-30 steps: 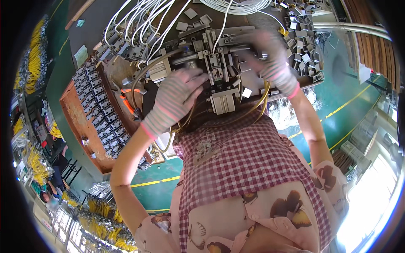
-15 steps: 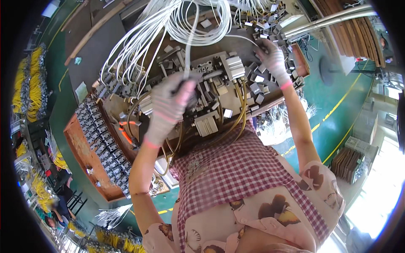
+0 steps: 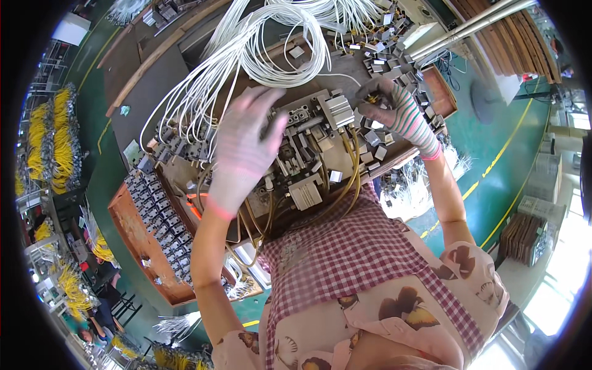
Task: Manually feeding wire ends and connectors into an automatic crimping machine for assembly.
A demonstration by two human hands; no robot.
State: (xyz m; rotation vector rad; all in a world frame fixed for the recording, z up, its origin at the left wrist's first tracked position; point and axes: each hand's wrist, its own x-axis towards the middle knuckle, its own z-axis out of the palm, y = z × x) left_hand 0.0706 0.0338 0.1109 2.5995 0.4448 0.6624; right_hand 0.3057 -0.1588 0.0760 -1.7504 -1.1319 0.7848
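My left hand [image 3: 243, 145], in a striped work glove, hovers over the left part of a metal fixture [image 3: 299, 132]. Its thumb and fingers are spread and slightly blurred, with nothing seen between them. My right hand [image 3: 410, 120], gloved too, is bent over loose metal blocks [image 3: 373, 139] right of the fixture. Its thumb and fingers close around a small dark and yellowish piece [image 3: 372, 98], too small to name. A white cable from the coil [image 3: 290, 49] ends close to those fingertips; whether it joins the piece is unclear.
Brown hoses [image 3: 356, 163] loop from the fixture toward my checked apron [image 3: 345, 246]. Orange-handled pliers [image 3: 195, 206] lie at the left. A wooden tray [image 3: 126, 225] beyond them holds rows of metal connectors [image 3: 163, 225]. Cardboard sheets are stacked far right.
My left hand has risen away from the fixture and its fingers have spread. The blurred white strand above it is gone. My right hand has come down and left, nearer the fixture.
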